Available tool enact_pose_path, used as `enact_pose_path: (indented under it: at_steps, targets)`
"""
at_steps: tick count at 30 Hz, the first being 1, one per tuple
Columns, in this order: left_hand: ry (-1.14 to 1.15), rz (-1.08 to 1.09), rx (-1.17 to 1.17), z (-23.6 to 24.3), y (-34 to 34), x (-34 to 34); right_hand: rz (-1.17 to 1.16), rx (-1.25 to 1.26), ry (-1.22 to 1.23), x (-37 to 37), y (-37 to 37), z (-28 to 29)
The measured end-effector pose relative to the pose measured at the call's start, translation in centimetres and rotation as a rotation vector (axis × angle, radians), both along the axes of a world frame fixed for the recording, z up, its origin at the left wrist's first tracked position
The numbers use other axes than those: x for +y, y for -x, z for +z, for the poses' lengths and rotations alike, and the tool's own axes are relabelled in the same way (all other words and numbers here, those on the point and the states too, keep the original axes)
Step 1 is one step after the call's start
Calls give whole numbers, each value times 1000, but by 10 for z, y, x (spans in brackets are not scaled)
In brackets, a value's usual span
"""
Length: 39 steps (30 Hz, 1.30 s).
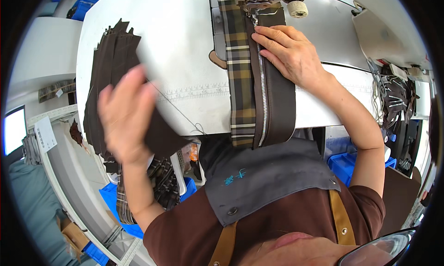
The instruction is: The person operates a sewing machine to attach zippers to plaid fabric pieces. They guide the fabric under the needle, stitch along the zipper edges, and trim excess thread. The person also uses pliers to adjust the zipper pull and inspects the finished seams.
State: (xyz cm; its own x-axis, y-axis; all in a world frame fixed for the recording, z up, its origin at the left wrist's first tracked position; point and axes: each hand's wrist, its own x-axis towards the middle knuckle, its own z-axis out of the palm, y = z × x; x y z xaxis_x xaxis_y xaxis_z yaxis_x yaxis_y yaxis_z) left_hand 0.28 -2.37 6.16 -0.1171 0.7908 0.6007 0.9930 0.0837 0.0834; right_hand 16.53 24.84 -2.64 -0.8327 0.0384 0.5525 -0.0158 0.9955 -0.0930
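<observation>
My right hand (293, 53) lies on a dark brown strip of fabric (280, 104), its fingers stretched toward the metal zipper (263, 94) running along it. Beside the zipper is a plaid fabric strip (241, 90) in brown, olive and white. The zipper's top end lies close to the sewing machine's presser foot (255, 11). My left hand (127, 113) is smeared by motion over a stack of dark brown fabric pieces (108, 76) at the left of the table; whether it touches or holds any piece cannot be made out.
A printed ruler scale (199, 91) crosses the white sewing table (180, 39). Loose thread (178, 109) lies near the front edge. Below left, a blue bin (111, 201) holds plaid cloth. A blue crate (342, 166) stands below right. Scissors (374, 74) and zipper pieces (395, 99) hang at right.
</observation>
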Motion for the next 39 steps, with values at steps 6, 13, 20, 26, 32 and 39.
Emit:
enact_pose_path:
  at_steps: [6,13,20,26,32,39]
  targets:
    - [109,-260,-25,-60,-7,114,28,-27,7,-1,2,5]
    - [209,-299,-137,-75,8,134,50,-42,51,3,1,5]
    - [127,-330,-139,-81,11,140,56,-43,65,5,1,6]
    - [167,-299,-136,-75,14,139,56,-56,92,5,1,8]
    - [149,-256,-132,-79,13,142,68,-48,115,6,0,9]
    - [185,-242,-168,-81,16,143,80,-24,139,6,0,8]
